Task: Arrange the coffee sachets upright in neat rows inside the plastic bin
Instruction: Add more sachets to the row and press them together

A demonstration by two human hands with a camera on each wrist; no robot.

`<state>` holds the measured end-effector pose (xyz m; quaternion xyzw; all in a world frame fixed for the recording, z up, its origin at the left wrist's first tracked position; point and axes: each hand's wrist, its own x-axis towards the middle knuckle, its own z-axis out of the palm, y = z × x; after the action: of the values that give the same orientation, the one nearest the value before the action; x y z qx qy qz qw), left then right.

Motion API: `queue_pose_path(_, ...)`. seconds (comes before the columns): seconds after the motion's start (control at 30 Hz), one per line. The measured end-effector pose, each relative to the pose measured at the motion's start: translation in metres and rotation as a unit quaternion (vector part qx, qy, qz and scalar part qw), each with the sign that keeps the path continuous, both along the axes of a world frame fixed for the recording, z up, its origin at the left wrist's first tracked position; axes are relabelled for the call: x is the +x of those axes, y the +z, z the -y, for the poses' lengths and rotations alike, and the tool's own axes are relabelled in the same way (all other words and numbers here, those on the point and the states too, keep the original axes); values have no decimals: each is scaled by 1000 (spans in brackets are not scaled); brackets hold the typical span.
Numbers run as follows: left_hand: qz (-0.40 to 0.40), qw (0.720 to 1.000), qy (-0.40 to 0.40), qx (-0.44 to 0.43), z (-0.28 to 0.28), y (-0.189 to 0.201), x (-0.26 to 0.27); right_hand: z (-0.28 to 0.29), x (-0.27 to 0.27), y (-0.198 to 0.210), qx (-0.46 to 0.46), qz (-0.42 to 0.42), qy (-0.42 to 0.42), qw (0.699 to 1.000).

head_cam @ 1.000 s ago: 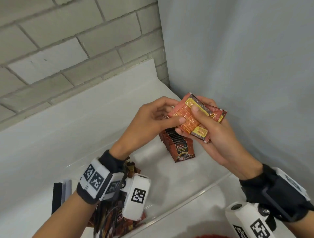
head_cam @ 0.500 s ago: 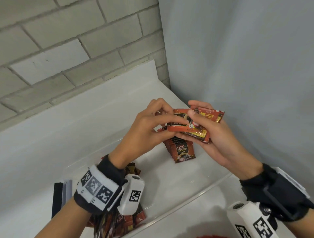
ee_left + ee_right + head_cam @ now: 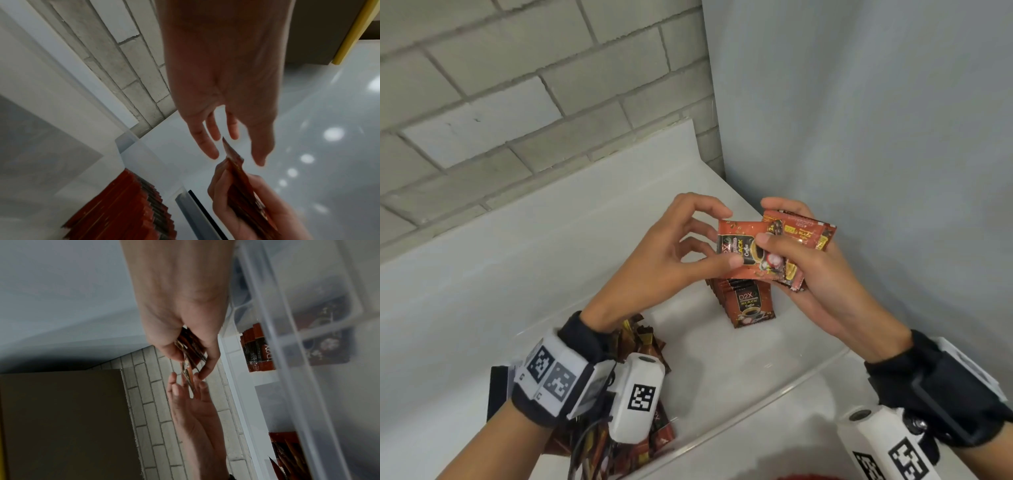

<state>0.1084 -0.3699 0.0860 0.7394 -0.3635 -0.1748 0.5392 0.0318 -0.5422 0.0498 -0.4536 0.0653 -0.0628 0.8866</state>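
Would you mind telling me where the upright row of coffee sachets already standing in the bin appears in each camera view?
Head: the upright row of sachets stands centre, just below both hands.
Left wrist: bottom left, seen from above as red edges.
Right wrist: right of centre, behind the clear bin wall.
Shared landmark: the brick wall.

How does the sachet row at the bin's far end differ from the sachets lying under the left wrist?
The upright row stands on edge, fronts facing one way; the loose pile lies jumbled at mixed angles. The row stands in the open; the pile is partly hidden by the wrist camera. Both sit inside the plastic bin and share red-brown packaging.
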Motion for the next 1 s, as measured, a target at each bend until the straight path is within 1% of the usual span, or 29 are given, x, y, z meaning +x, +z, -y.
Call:
queue_pose_path(0.07, -15, 1000, -1, 14, 2, 1, -1, 0, 0, 0, -2, 7, 3, 1000)
queue_pose_path(0.2, -1, 1000, -9, 17, 4, 3, 0, 0, -1, 0, 3, 25, 5, 1000)
queue_pose_path(0.23, 5, 1000, -15, 15, 4, 4, 1, 0, 0, -1, 8, 30, -8, 999)
queue_pose_path(0.3, 15, 999, -36, 26, 1, 6, 5, 1, 1, -1, 19, 35, -59, 997)
queue_pose_path(0.4, 39, 991, -97, 87, -3, 4, 9, 2, 1, -1, 28, 27, -119, 992)
queue_pose_path(0.5, 112, 968, -161, 154, 1, -9, 10, 2, 0, 0, 12, 22, -132, 991)
queue_pose_path(0.57, 171, 951, -189, 177, 6, -21, 10, 1, 0, 1, 9, 23, -129, 991)
queue_pose_path(0.67, 223, 932, -206, 199, 16, -36, 11, 1, 0, 2, 11, 21, -126, 992)
queue_pose_path(0.73, 275, 912, -215, 215, 22, -44, 11, 1, -1, 2, 12, 19, -124, 992)
queue_pose_path(0.83, 353, 882, -225, 217, 28, -53, 7, 2, -1, 2, 9, 15, -120, 993)
queue_pose_path(1.0, 445, 845, -220, 198, 32, -61, 5, 3, -1, 0, -2, 4, -117, 993)
